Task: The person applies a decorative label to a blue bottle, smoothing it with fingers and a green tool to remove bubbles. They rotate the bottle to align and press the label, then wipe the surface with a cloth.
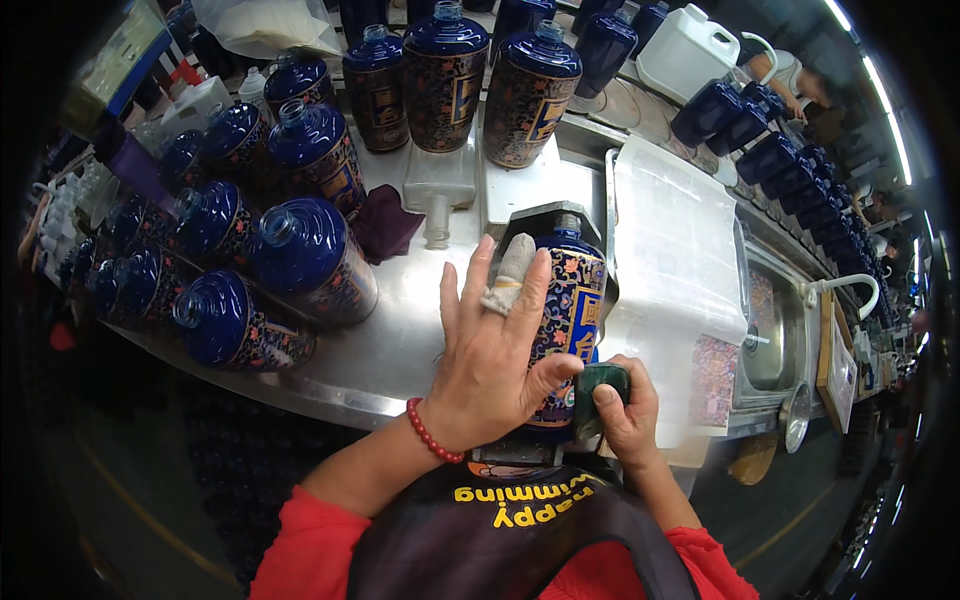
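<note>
A dark blue glass bottle [572, 272] with a floral, gold-edged wrap lies in front of me, its open neck pointing away. My left hand [478, 365] rests along the bottle's left side, fingers stretched out and apart. A grey cloth cover [510, 275] wraps one of its fingers. Pinched between the thumb and fingers of my right hand [634, 415] is a dark green, flat scraper-like pad [603, 385]. It sits against the bottle's lower right side, near my left thumb. Behind the bottle's shoulder is a dark angular holder [520, 216], partly hidden.
Several decorated blue bottles [312, 255] stand at the left, more [445, 80] at the back. A clear glass bottle [440, 180] and a purple cloth [387, 222] lie on the metal table. Rightward are a white sheet [665, 220], a sink [775, 340] and a white jug [688, 50]. Another person [795, 85] works far right.
</note>
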`<state>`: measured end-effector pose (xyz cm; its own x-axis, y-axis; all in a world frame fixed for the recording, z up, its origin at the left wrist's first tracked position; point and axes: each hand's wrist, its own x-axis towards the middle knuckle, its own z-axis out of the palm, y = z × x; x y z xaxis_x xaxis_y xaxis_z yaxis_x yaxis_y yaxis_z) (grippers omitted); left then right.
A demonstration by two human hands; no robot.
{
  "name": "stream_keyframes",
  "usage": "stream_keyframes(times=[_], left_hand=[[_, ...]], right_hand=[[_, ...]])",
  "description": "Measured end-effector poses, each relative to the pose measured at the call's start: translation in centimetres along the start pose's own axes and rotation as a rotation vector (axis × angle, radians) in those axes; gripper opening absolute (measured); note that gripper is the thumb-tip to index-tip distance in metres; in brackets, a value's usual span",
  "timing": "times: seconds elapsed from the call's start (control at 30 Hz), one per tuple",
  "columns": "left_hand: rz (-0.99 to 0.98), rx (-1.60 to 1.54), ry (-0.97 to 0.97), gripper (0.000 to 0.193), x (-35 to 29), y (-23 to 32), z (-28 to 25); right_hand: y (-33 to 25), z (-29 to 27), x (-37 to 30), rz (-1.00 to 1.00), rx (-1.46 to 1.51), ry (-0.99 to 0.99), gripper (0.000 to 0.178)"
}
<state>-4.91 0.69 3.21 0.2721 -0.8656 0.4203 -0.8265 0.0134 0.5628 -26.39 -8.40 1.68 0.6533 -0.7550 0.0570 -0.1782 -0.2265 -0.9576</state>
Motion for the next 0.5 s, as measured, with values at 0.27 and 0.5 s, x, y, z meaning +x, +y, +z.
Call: stream_keyframes(times=[0.27,0.5], left_hand=[[-0.049,-0.237,0.167,0.069,1.0,-1.7,0.7],[-0.266,-0.588,0.098,0.033,2.5,-2.7,0.5]], right_hand=[[0.0,0.0,0.1,-0.011,0.001,0.000,0.028],[0.3,-0.1,0.0,-0.030,0.011,-0.025,0.028]])
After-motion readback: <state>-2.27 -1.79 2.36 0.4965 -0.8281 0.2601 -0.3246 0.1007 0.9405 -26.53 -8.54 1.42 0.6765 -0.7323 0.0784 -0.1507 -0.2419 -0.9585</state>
